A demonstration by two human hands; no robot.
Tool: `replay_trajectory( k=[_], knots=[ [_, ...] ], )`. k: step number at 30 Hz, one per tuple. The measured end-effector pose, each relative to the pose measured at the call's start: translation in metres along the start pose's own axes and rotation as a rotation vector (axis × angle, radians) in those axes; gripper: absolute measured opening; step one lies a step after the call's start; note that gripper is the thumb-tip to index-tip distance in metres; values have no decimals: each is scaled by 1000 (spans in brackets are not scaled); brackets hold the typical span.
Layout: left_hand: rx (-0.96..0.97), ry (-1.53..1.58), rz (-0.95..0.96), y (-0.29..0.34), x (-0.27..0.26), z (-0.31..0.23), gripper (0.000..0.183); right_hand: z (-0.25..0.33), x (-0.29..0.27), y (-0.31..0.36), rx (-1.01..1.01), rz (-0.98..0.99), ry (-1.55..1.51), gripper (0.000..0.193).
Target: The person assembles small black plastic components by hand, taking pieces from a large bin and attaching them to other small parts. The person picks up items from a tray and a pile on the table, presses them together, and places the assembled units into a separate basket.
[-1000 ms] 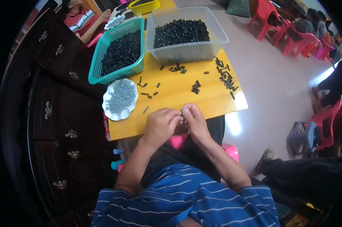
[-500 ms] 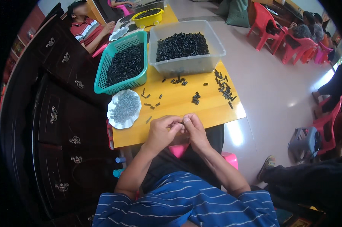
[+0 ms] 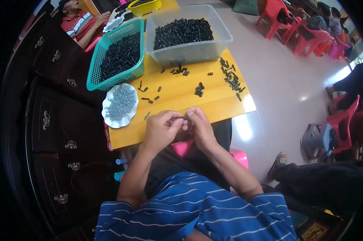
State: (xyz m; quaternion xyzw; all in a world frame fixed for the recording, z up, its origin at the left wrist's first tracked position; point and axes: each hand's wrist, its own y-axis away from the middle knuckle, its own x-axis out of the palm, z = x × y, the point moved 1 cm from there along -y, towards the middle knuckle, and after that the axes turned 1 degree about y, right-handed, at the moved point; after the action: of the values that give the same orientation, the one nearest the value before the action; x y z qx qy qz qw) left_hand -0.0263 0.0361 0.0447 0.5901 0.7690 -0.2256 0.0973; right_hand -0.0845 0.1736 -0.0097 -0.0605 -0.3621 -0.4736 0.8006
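Observation:
My left hand (image 3: 161, 129) and my right hand (image 3: 200, 127) meet just off the table's near edge. Both are closed, pinching a small dark piece (image 3: 184, 118) between their fingertips; fingers cover most of it. Left of them stands a white scalloped plate (image 3: 105, 105) heaped with small silvery screws (image 3: 122, 102). Loose black cylindrical pieces (image 3: 199, 89) lie in small groups on the yellow table (image 3: 173, 98). More of them, some with longer parts sticking out, form a pile (image 3: 231, 79) by the right edge.
A teal mesh basket (image 3: 127, 75) and a translucent bin (image 3: 185, 54), both full of black pieces, stand farther back. Beyond is a yellow basket (image 3: 149, 9). Dark drawers (image 3: 57, 116) line the left, where a seated person (image 3: 79, 26) sits. Red chairs (image 3: 310, 38) stand on the right.
The whole view has shifted, so the table and baskets appear farther up and left. My hands stay together at the table edge; the dark piece between the fingertips shows a little more clearly.

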Motion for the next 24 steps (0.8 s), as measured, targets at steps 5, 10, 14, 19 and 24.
replay_trajectory(
  k=[5,10,14,19,24],
  knots=[
    [34,-77,-50,-3,-10,-9,11,2,-9,1,47,27,-167,6],
    [61,-71,-47,-3,-11,-3,12,-3,-11,0,145,174,-176,6],
    [48,-78,-56,-2,-14,-3,12,-4,-10,-1,60,200,32,9],
    [17,-85,-32,-1,-22,6,13,-4,-1,2,29,211,86,18],
    [-26,-60,38,4,-26,14,14,-3,-7,0,72,253,157,17]
  ],
)
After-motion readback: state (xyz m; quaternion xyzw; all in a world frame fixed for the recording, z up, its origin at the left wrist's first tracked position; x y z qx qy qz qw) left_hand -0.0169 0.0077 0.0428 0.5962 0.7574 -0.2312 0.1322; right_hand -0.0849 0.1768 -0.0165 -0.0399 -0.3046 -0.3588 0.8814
